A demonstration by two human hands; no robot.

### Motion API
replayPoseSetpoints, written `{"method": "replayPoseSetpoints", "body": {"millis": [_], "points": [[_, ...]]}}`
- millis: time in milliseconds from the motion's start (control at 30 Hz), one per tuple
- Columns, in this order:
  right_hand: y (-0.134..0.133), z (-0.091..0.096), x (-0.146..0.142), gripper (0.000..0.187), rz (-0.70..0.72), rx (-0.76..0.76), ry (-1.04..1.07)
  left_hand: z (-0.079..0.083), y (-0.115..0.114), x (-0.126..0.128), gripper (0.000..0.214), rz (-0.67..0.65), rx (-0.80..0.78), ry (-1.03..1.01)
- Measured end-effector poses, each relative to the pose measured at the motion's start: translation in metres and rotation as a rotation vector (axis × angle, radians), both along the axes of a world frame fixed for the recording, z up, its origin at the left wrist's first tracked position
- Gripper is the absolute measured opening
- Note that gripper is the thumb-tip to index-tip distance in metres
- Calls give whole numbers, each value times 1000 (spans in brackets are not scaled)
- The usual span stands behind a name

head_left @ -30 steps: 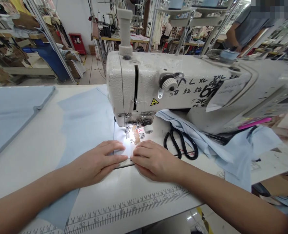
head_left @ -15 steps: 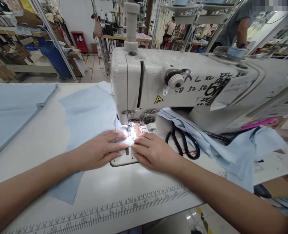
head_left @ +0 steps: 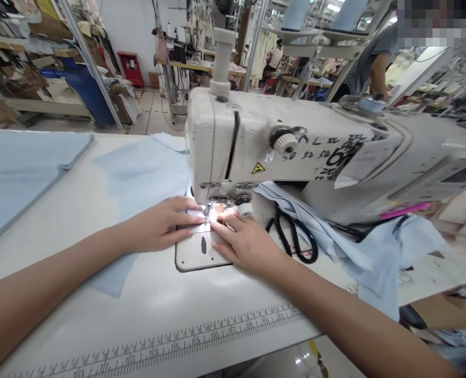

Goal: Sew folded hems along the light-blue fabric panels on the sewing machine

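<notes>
- Needle [head_left: 207,211] beneath the sewing machine [head_left: 256,142] head: washed out by lamp glare.
- Scissors [head_left: 296,242] right of it: blade tips hidden.
- Machine's right end: cut off.

Lt blue fabric [head_left: 138,176], cream sewing machine [head_left: 256,142] w/ black scribbles, black scissors [head_left: 293,236].

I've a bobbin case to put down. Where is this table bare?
Bare table between the folded cloth and the blue panel, and in front, from the needle plate to the ruler. Crowded right of the plate: scissors, heaped cloth.
</notes>
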State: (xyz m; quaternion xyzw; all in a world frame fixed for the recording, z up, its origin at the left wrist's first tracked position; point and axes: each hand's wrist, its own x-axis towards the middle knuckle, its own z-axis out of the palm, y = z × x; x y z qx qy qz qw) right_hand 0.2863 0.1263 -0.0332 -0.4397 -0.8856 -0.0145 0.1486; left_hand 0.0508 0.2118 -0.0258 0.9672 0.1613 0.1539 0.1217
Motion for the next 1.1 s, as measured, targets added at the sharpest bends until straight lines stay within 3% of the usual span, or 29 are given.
{"method": "replayPoseSetpoints", "body": {"millis": [367, 833, 1100], "points": [[-6, -5, 12, 26, 43, 68, 34, -15, -1, -8, 26, 86, -142, -176], [-6, -10, 6, 24, 57, 160, 0, -17, -2, -13, 21, 84, -196, -166], [-8, -10, 1, 23, 15, 222, -15, -12, -6, -18, 14, 192, -287, -196]]}}
